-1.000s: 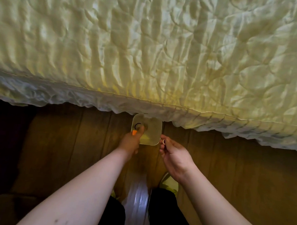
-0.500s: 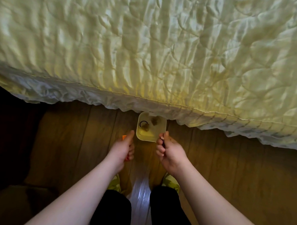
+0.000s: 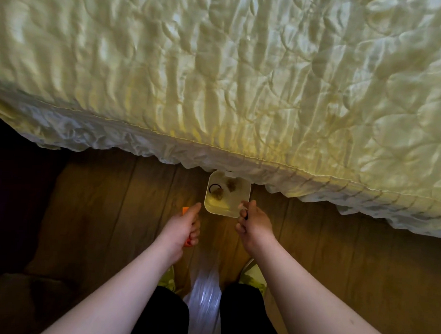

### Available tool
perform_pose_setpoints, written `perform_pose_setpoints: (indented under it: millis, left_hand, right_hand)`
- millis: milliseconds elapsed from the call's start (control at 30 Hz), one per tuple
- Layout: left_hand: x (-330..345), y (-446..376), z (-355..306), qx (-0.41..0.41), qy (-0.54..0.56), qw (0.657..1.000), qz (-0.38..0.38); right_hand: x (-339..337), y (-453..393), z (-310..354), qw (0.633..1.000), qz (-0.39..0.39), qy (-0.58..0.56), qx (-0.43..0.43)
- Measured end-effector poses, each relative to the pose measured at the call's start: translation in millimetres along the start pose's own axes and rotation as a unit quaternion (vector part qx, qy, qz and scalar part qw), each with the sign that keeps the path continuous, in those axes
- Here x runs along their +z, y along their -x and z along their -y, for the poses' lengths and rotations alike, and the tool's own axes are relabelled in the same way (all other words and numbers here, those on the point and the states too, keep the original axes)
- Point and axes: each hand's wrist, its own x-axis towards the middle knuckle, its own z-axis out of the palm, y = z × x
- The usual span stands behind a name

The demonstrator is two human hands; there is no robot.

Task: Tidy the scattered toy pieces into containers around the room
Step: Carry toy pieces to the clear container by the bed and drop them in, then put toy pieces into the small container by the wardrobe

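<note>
A small pale square container point(image 3: 240, 210) sits on the wooden floor at the bed's edge. Inside it lie a black ring point(image 3: 214, 187) and two brownish lumps point(image 3: 230, 185). My left hand point(image 3: 184, 228) hovers left of the container, fingers curled around an orange toy piece point(image 3: 185, 210) that sticks out above and below the fist. My right hand point(image 3: 252, 222) is at the container's near right corner, fingertips pinched on a small dark piece point(image 3: 246, 216) that is mostly hidden.
A bed with a cream quilted cover point(image 3: 243, 79) fills the upper view and overhangs the floor. My legs in black trousers and yellow-green footwear point(image 3: 254, 275) are below. Dark furniture point(image 3: 8, 208) stands at the left.
My left hand drew back from over the container to its left, keeping the orange piece. My right hand moved closer to the container's near right corner. The view shifted slightly.
</note>
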Motion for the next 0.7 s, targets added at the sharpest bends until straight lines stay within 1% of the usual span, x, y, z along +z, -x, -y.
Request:
perform_pose_setpoints:
  millis: [67,167,267,367,533,600,700]
  left_hand:
    - [0,3,0,-0.003,0.0,1.0,0.004]
    - [1,8,-2,-0.002,0.0,1.0,0.015]
    - [3,18,-7,0.005,0.016,0.999,0.03]
    - [9,34,-17,0.012,0.031,0.997,0.065]
    - [26,87,-43,0.028,0.069,0.99,0.117]
    - [34,115,-57,0.038,0.079,0.987,0.134]
    - [46,169,-76,0.026,0.09,0.982,0.162]
  right_hand:
    - [-2,-1,0,1.0,-0.001,0.008,-0.005]
    - [-7,3,2,0.999,0.03,-0.012,0.003]
    - [-11,19,6,0.994,0.073,-0.074,0.019]
    - [-14,42,11,0.983,0.104,-0.152,0.021]
    - [-23,98,29,0.97,0.127,-0.207,0.035]
    - [-25,128,41,0.969,0.118,-0.216,0.029]
    - [-34,182,61,0.964,0.113,-0.241,0.017]
